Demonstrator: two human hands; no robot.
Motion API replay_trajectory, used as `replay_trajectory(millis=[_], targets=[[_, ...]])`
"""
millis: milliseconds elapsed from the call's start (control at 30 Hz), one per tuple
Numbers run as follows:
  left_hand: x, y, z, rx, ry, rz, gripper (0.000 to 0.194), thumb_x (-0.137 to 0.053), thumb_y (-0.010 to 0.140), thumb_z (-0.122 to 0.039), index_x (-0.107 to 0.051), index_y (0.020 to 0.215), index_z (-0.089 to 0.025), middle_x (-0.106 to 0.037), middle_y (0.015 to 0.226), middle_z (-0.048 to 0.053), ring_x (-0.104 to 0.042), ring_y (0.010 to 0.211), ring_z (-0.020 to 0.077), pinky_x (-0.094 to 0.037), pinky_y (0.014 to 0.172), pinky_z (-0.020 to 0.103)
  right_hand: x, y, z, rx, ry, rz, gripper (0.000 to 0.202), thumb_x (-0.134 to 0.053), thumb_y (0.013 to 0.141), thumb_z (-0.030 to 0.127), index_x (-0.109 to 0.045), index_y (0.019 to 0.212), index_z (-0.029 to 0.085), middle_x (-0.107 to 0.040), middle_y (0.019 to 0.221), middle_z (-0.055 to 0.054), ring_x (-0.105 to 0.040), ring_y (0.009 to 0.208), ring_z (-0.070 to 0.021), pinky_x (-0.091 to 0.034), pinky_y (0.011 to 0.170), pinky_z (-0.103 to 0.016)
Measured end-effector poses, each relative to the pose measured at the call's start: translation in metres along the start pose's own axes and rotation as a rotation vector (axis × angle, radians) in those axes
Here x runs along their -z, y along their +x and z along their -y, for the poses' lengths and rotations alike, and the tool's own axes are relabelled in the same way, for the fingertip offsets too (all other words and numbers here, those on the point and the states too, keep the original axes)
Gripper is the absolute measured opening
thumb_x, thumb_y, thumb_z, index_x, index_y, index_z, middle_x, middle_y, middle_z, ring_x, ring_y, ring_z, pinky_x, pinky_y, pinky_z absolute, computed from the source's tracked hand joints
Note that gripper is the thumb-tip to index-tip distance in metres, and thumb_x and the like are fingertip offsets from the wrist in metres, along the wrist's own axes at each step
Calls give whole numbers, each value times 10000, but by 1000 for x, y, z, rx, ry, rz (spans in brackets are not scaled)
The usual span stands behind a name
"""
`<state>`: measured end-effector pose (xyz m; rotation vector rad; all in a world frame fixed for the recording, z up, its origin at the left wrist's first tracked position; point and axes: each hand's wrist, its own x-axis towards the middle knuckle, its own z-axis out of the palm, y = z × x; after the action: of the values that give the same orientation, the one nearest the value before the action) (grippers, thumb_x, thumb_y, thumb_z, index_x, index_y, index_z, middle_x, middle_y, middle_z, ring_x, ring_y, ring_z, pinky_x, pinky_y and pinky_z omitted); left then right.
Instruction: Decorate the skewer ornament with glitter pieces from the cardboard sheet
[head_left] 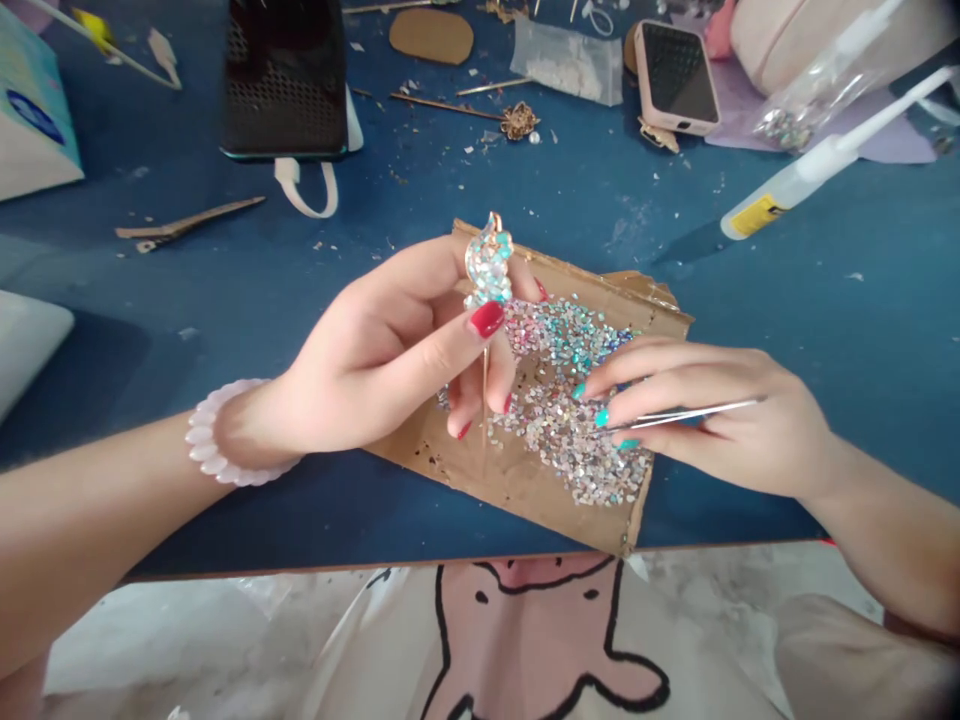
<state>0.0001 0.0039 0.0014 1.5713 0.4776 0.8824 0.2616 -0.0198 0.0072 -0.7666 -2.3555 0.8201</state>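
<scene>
A white cable loops from a black device.

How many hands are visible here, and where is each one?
2: the left hand holds the ornamented stick over the cardboard; the right hand holds tweezers by the loose gems.

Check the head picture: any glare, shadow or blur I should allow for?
Head view: a bright streak on the tweezers; glints scattered through the loose rhinestones; the lower end of the ornamented stick looks faint against the cardboard; a dark shadow left of the nozzle bottle; the lower-right corner dark and soft.
</scene>
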Motion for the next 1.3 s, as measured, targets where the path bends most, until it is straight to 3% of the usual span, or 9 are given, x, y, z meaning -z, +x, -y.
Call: replay_trajectory(millis=[200,300,400,633,833,933,1067,1200,1300], targets=[[0,-3,-10,81,60,-49,278,-396,971,-161,-557,1196,-142,-574,573,-81,-448,328,21,-376,303,93,-4,-7,-2,-18,96,-1,139,-639,866,131,-675,909,260,-740,838,16,-709,824,-143,-593,740,-281],[2,-4,-11,100,150,51,372,-400,965,-131,-535,1310,-163,-563,562,-73,-394,312,37,-340,279,118,-5,-8,-1,6,90,48,121,-649,858,121,-672,904,231,-742,841,3,-701,814,-141,-585,750,-290],[4,-5,-10,91,104,226,470,-403,954,-86,-469,1404,-202,-568,573,-65,-425,334,65,-367,283,131,-4,-7,1,17,86,56,117,-652,856,132,-675,906,235,-746,850,11,-702,814,-138,-583,766,-294],[8,-5,-5,196,15,443,545,-423,943,-79,-442,1423,-335,-600,574,-104,-504,368,95,-399,300,160,-5,-8,-1,-51,49,-18,115,-609,890,171,-674,881,266,-744,832,25,-703,788,-142,-578,723,-292],[11,0,-6,182,11,616,475,-400,921,-2,-497,1359,-160,-541,553,-74,-511,379,75,-420,369,138,-6,-8,-3,-28,-9,-40,115,-609,890,154,-657,872,257,-730,828,23,-699,788,-139,-566,701,-278],[11,3,-9,184,-4,641,486,-408,900,27,-500,1349,-136,-536,549,-68,-508,373,76,-436,380,139,-7,-8,-2,-35,-5,-47,110,-615,886,160,-658,862,258,-722,814,24,-699,775,-144,-565,694,-283],[12,4,-10,183,-74,627,565,-400,901,20,-469,1404,-227,-521,544,-71,-493,370,84,-458,379,152,-8,-7,-3,-5,43,-33,143,-624,870,123,-663,868,260,-733,820,25,-706,783,-152,-571,727,-296],[14,0,-8,216,-151,547,563,-389,945,-31,-435,1427,-319,-522,565,-71,-445,355,64,-397,322,123,-10,-7,-4,13,15,-52,162,-630,869,113,-658,892,271,-730,826,32,-704,776,-148,-570,721,-295],[14,-3,-10,253,-214,439,492,-403,949,-59,-514,1367,-295,-534,554,-75,-420,332,38,-371,321,106,-10,-8,-3,10,-14,-56,157,-623,874,107,-649,905,258,-729,835,29,-700,785,-140,-565,722,-287]])
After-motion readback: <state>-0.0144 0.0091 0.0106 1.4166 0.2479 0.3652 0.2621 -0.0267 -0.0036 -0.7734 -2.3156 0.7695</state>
